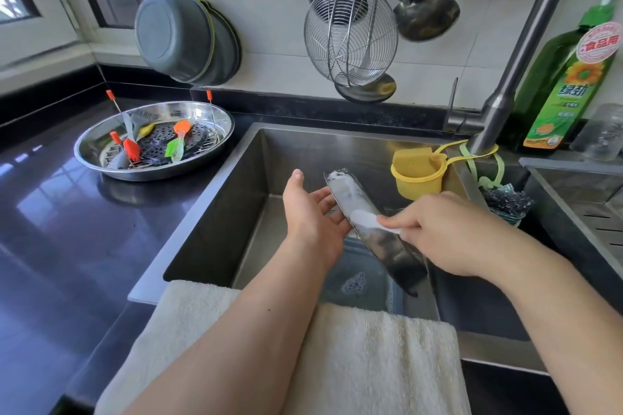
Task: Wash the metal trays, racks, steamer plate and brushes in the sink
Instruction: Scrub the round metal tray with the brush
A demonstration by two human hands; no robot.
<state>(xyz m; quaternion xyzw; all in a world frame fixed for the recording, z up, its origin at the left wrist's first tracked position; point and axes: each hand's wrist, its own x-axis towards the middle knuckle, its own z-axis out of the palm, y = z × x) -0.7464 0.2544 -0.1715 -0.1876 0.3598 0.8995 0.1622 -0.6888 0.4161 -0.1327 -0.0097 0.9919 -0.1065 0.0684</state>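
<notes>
1. A round, shiny stainless-steel basin (215, 118) sits on the glossy black countertop (60, 229) to the left of the sink. In it lie a dark perforated steamer plate (158, 141), a wire rack (135, 163) partly under the plate, and several silicone brushes (177, 145) with orange, green, yellow and grey heads; thin metal rods with orange tips lean against them.
2. The deep rectangular steel sink (215, 212) holds shallow water with a patch of foam near its floor.
3. A small yellow plastic cup-shaped holder (416, 178) hangs on the sink's far wall by a yellow strap looped round the grey faucet (505, 84); a yellow sponge stands in it.
4. Over the sink, a flat shiny metal tray (371, 229) is tilted on edge, its upper end coated in white suds, its lower end dipping toward the water.
5. The left hand (310, 219) supports the tray from behind with straight, spread fingers (palm flat against its back, thumb raised clear).
6. The right hand (451, 232) has its fingers curled round a pale, translucent scrubbing cloth (365, 221), pressing it on the tray's sudsy front face, roughly mid-length.
7. A thick cream terry towel (354, 347) drapes over the sink's near rim beneath both forearms.
8. A green dish-soap bottle (566, 77) stands behind the faucet.
</notes>
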